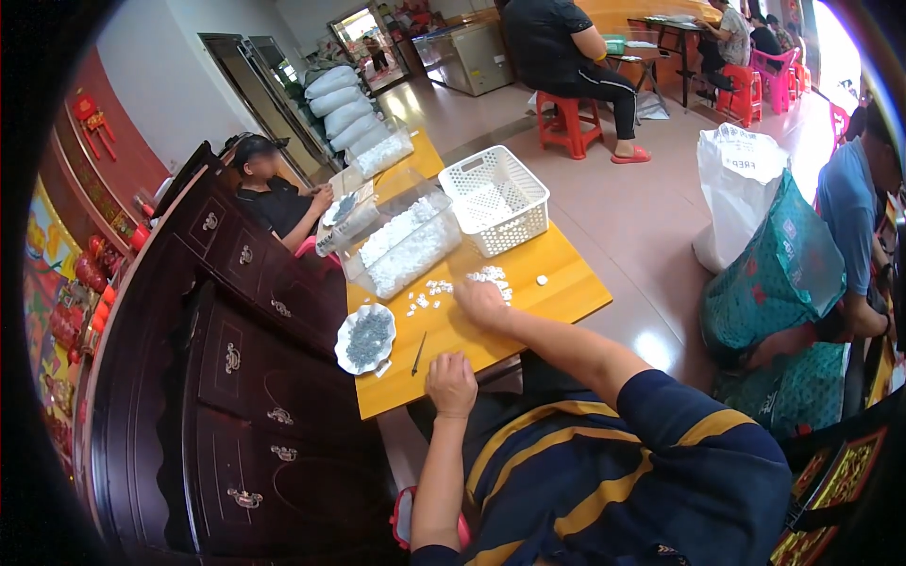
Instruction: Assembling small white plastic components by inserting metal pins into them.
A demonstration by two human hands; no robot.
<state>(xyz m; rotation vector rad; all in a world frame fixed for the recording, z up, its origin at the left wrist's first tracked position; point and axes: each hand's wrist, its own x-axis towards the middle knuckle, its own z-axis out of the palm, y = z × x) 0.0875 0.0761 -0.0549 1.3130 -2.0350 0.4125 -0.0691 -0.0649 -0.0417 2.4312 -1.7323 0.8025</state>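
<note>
Apparently, loose white pieces [489,274] remain, finished ones indistinct; whether right hand [481,303] or left hand [452,384] grips anything is unclear.

Across the room from me, the white sack [739,203] at right carries dark print in rows near its top, slightly tilted, the lower row in bold Latin capitals. On the teal bag [779,250] just beside it, small red printed marks show on the creased side; these may be characters, though they are too blurred to read. At far left, the red wall panel [92,174] bears gold characters running down a band.
</note>
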